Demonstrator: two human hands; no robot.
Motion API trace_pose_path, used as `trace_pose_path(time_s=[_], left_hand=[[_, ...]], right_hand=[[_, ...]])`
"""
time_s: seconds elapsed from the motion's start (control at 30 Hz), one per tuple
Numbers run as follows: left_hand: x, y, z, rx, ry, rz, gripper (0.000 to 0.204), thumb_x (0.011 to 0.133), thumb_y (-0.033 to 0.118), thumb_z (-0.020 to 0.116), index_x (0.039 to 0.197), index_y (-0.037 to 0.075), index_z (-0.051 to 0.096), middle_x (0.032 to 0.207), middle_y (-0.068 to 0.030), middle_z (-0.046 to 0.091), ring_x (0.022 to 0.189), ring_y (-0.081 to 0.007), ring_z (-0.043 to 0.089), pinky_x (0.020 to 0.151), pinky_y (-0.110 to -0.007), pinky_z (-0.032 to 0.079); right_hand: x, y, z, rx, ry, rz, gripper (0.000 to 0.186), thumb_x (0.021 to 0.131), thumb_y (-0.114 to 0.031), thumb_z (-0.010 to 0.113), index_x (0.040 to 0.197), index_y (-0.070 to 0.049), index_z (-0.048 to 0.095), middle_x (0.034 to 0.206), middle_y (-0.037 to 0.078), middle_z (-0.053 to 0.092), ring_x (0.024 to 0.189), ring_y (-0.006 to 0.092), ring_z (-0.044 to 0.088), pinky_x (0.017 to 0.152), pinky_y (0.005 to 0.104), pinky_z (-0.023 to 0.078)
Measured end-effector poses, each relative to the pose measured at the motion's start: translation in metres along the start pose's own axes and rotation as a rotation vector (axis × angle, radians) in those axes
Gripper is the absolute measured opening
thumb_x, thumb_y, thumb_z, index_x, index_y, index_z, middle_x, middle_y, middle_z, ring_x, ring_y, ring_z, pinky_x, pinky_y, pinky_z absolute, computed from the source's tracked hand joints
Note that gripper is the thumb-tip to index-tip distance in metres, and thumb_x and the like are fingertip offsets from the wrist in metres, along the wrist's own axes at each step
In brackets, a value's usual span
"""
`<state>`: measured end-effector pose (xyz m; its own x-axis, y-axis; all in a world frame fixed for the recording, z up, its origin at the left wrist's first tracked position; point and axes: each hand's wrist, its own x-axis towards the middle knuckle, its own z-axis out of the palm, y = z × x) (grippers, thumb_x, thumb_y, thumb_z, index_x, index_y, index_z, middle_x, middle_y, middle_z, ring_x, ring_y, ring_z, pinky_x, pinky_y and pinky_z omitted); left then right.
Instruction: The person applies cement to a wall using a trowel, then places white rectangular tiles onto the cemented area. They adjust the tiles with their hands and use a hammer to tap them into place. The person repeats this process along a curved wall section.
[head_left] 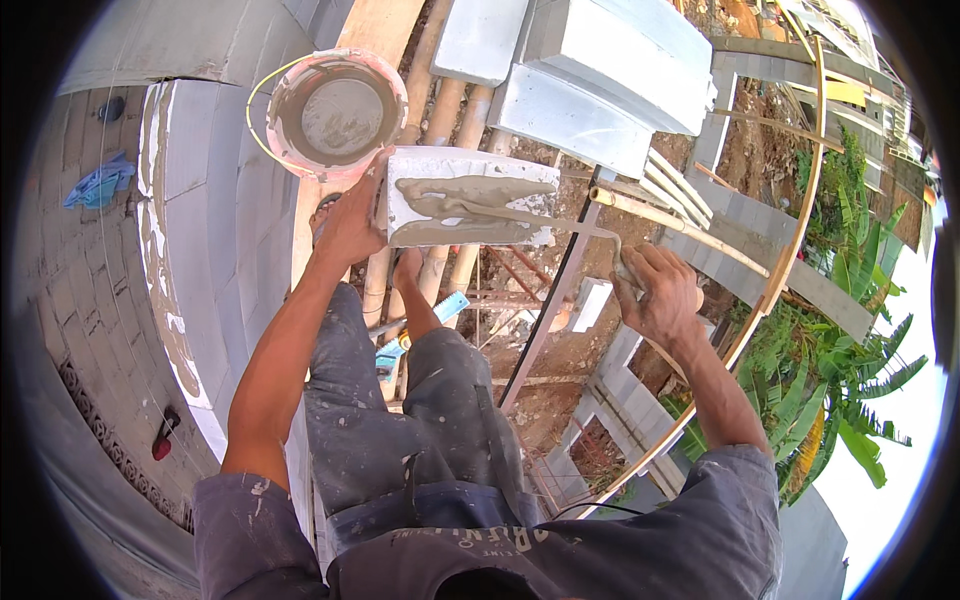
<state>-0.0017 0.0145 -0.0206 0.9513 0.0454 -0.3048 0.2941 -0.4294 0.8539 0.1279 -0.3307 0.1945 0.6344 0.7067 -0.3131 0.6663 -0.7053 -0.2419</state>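
Dark shirt (pixel 640 530) of the wearer is nearest to my camera. From my remote seat, I see the pale block (pixel 480 163) ahead of the knees, with wet mortar (pixel 415 205) on its upward face. Left hand (pixel 352 222) is against the block's left end; whether its fingers close around it, I cannot tell. Right hand (pixel 662 295) has fingers clamped on the trowel (pixel 505 213), whose blade lies across the mortar. Bucket (pixel 399 100) leaves little room at the upper-left corner; beyond the right end, space is open.
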Motion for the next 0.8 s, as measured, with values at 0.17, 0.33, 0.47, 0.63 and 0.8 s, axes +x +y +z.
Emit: trace_pose_path(time_s=[0.17, 0.33, 0.47, 0.63, 0.8], left_hand=[[0.002, 0.006, -0.001, 0.015, -0.017, -0.133, 0.104, 0.067, 0.005, 0.077, 0.155, 0.018, 0.023, 0.137, -0.0195, 0.055, 0.121, -0.0402, 0.055, 0.096, -0.044, 0.047], [0.009, 0.017, -0.003, -0.057, -0.017, -0.050, 0.103, 0.068, 0.013, 0.080, 0.155, 0.015, 0.024, 0.127, -0.0220, 0.062, 0.116, -0.0416, 0.059, 0.096, -0.043, 0.048], [0.003, -0.013, 0.001, -0.014, 0.006, 0.019, 0.105, 0.068, 0.019, 0.082, 0.155, 0.012, 0.022, 0.128, -0.0228, 0.061, 0.117, -0.0408, 0.059, 0.096, -0.042, 0.048], [0.006, 0.010, -0.005, -0.033, -0.011, -0.007, 0.106, 0.068, 0.021, 0.083, 0.155, 0.014, 0.022, 0.132, -0.0228, 0.058, 0.116, -0.0404, 0.060, 0.096, -0.043, 0.047], [0.003, -0.005, 0.000, -0.005, 0.001, -0.004, 0.105, 0.070, 0.017, 0.081, 0.155, 0.015, 0.020, 0.134, -0.0220, 0.056, 0.117, -0.0411, 0.058, 0.096, -0.045, 0.046]], right_hand=[[-0.002, 0.029, 0.061, 0.052, 0.287, -0.088, 0.037, 0.070, -0.007, 0.072, 0.106, -0.002, 0.063, 0.093, 0.011, 0.063, 0.078, 0.0290, 0.060, 0.070, 0.0406, 0.049], [0.001, 0.075, 0.164, 0.081, 0.373, -0.076, 0.052, 0.066, -0.005, 0.075, 0.116, -0.008, 0.063, 0.106, 0.016, 0.058, 0.090, 0.0341, 0.057, 0.077, 0.0427, 0.048], [-0.045, 0.083, 0.209, 0.150, 0.358, 0.127, 0.057, 0.067, -0.003, 0.074, 0.123, -0.011, 0.062, 0.109, 0.019, 0.055, 0.095, 0.0364, 0.055, 0.079, 0.0449, 0.047], [-0.105, 0.100, 0.191, 0.136, 0.328, 0.247, 0.049, 0.074, -0.002, 0.070, 0.121, -0.007, 0.060, 0.108, 0.021, 0.054, 0.095, 0.0393, 0.056, 0.080, 0.0452, 0.049], [-0.019, 0.090, 0.122, 0.204, 0.273, 0.287, 0.042, 0.079, -0.003, 0.066, 0.121, -0.005, 0.059, 0.110, 0.019, 0.055, 0.092, 0.0379, 0.060, 0.077, 0.0437, 0.052]])
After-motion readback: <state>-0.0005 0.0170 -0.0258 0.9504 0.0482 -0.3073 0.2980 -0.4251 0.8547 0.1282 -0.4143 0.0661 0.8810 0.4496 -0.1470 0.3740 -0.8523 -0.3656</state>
